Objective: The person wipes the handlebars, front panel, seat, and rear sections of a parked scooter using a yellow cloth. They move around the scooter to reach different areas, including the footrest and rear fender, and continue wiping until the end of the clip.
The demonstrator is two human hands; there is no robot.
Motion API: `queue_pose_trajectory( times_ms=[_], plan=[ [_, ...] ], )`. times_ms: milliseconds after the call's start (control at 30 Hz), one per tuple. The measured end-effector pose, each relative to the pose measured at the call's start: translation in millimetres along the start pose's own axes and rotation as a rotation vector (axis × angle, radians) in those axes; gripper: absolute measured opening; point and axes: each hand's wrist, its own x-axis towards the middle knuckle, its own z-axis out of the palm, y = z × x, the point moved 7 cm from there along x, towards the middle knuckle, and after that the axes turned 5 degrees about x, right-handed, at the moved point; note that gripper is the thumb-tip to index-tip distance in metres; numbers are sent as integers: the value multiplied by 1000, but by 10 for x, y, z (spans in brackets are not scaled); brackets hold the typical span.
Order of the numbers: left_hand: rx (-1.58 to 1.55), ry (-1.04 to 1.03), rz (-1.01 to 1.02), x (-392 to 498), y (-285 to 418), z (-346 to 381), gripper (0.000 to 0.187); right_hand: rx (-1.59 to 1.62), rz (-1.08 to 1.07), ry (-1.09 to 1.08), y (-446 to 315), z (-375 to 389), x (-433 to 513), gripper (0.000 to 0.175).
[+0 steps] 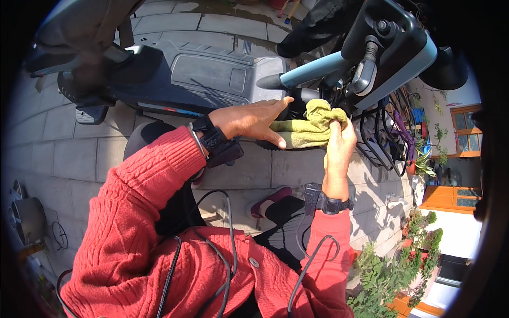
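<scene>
A yellow-green terry cloth [304, 133] lies bunched and folded over the front wheel area of a parked scooter, and its dark tyre [270, 146] shows below the cloth. My right hand [340, 137] grips the cloth's right end between thumb and fingers. At the cloth's left end is my left hand [254, 119], thumb and fingers spread apart; whether it touches the cloth is hard to tell. Beyond my hands stretches the scooter's grey footboard [210, 75]. A light-blue frame tube [314, 69] rises from its front towards the black front panel [381, 28].
A person's dark-trousered leg [306, 31] stands beyond the scooter. To the right are a black metal rack [377, 147] and potted plants [381, 274]. Loose cables [230, 246] hang across my front. A grey metal pot-like object [28, 220] sits far left on the paving [75, 159].
</scene>
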Motion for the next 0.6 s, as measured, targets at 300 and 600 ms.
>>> queue_pose_trajectory(
  times_ms=[300, 600],
  plan=[
    [-1540, 341, -155, -68, -491, 983, 97, 853, 524, -133, 539, 652, -461, 26],
    [-1147, 1035, -72, -118, -629, 71, 43, 201, 357, -198, 604, 407, -297, 55]
  ],
)
